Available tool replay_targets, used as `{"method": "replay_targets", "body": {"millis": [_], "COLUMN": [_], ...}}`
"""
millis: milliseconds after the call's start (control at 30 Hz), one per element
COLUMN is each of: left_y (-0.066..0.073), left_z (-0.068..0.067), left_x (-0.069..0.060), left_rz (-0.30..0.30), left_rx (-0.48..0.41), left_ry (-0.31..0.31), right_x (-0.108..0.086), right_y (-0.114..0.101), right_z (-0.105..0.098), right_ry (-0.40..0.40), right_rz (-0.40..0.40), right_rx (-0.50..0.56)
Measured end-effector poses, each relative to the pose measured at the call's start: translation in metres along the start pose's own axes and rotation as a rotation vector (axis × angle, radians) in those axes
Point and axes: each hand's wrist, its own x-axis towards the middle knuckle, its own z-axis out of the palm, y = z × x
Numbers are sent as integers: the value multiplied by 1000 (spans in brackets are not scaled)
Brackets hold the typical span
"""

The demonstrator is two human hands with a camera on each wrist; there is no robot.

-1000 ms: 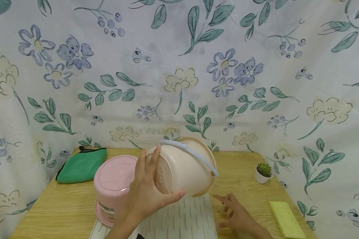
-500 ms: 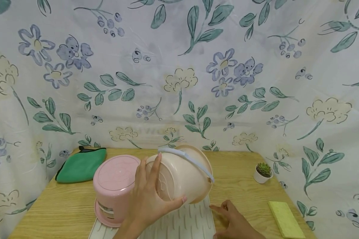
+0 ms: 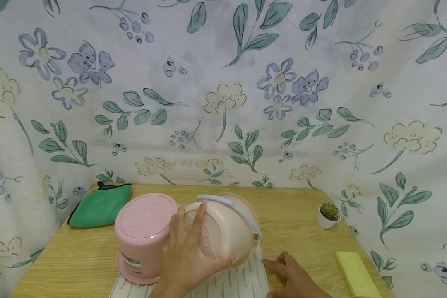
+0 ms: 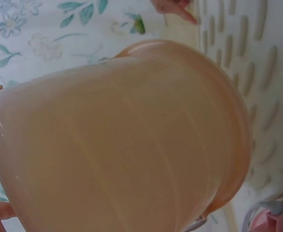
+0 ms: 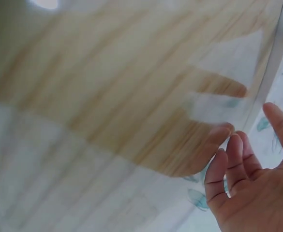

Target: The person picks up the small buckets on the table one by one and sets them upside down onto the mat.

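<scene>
My left hand (image 3: 186, 254) grips a cream bucket (image 3: 227, 231) by its base, fingers spread over the bottom and thumb along the lower side. The bucket is tipped on its side, its mouth facing away and to the right, with a light-blue handle (image 3: 229, 203) lying across it. In the left wrist view the bucket's wall (image 4: 126, 140) fills most of the picture. Low on the right, my right hand (image 3: 296, 275) rests at the right edge of a white ridged drying mat (image 3: 251, 277). Its index finger points to that edge, the other fingers loosely bent, holding nothing.
An upside-down pink bucket (image 3: 143, 236) stands on the mat, left of my left hand. Farther back lies a green pouch (image 3: 102, 207). A potted succulent (image 3: 328, 216) and a yellow cloth (image 3: 356, 274) are on the right of the wooden table (image 3: 294, 223). A floral curtain hangs behind.
The cream bucket has come down towards the mat and its mouth has tipped lower. My right hand has shifted slightly down, its index finger now at the mat's edge.
</scene>
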Motion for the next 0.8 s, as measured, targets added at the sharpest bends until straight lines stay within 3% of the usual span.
{"method": "replay_targets", "body": {"millis": [233,433,567,800], "left_y": [12,26,32,44], "left_z": [10,23,29,41], "left_x": [-1,4,16,46], "left_rz": [-57,9,24,-2], "left_rx": [86,192,248,368], "left_ry": [-146,-94,-102,-250], "right_x": [-1,-1,0,0], "right_y": [2,7,7,6], "right_z": [2,4,4,4], "right_ry": [-19,21,32,57], "right_rz": [23,-36,-63,-121], "right_rx": [29,10,5,-3]}}
